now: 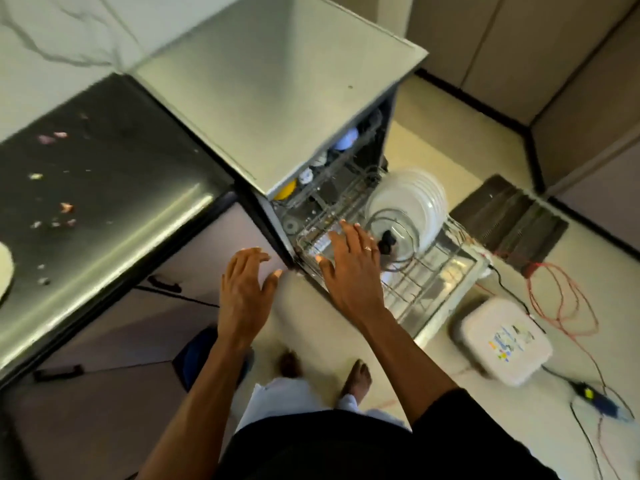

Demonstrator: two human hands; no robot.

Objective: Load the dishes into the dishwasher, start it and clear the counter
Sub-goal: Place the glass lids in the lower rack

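The dishwasher (277, 81) stands open with its lower wire rack (429, 282) pulled out over the open door. Several white plates (415, 199) stand upright at the rack's far end, and a glass lid (391, 237) with a black knob leans in front of them. A yellow dish (285, 193) and other pieces sit in the upper rack inside. My right hand (349, 268) hovers with fingers spread over the near left part of the rack, holding nothing. My left hand (246, 282) is spread open beside the dishwasher's left edge, empty.
The dark steel counter (104, 202) at left carries scattered food scraps and a white plate edge (5, 271). On the floor lie a white plastic tub (502, 341), a red cable (561, 296), a black mat (512, 220) and a blue object (197, 351). My bare feet stand below.
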